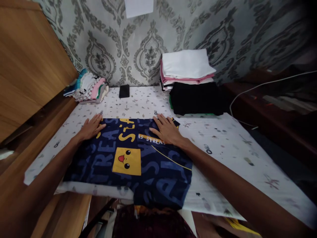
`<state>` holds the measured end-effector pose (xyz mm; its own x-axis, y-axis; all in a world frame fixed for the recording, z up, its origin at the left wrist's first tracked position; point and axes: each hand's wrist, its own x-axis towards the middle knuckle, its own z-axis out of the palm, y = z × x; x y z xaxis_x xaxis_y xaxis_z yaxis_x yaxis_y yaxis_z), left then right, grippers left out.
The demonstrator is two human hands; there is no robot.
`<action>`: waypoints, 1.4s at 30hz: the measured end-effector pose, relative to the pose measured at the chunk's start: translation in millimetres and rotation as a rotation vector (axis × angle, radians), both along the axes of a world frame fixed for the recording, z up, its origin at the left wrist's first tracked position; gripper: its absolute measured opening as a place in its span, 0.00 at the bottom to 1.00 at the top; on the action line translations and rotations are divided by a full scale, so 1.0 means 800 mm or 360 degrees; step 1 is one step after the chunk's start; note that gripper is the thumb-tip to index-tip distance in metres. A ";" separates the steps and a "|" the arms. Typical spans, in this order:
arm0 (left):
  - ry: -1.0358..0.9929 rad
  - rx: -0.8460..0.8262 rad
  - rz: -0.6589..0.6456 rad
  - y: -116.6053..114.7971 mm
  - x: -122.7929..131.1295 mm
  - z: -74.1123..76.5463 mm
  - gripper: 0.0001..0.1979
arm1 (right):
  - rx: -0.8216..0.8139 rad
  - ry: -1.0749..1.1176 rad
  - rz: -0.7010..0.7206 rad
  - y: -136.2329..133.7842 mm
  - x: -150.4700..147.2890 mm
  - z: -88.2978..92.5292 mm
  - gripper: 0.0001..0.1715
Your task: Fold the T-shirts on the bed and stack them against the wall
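A navy T-shirt (104, 168) with yellow and blue lettering and a yellow square face print lies folded over on the white patterned cloth, its sleeve hanging toward the front edge. My left hand (92, 127) rests flat on the shirt's far left corner, fingers stretched out. On its far right part, near the collar, my right hand (166, 129) lies flat with the fingers spread. Neither hand grips the fabric.
Behind the shirt at right are a stack of folded white and pink clothes (188, 64) and a folded black garment (199, 98). Small folded clothes (90, 87) sit at back left beside a black wallet-like item (124, 91). A wooden cabinet (34, 62) borders the left; a white cable (262, 86) runs at right.
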<state>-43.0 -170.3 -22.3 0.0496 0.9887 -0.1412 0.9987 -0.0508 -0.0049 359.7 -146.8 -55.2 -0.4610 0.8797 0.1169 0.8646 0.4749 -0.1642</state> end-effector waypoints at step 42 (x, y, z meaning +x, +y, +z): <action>-0.0609 0.0093 -0.0251 -0.253 -0.051 0.034 0.18 | 0.0148 0.0505 0.0725 -0.273 0.085 0.044 0.14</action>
<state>-83.8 -373.0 4.7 0.2394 0.9706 -0.0270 0.9089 -0.2142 0.3578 427.6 -364.9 -19.9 -0.7216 0.5792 0.3791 0.4837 0.8137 -0.3224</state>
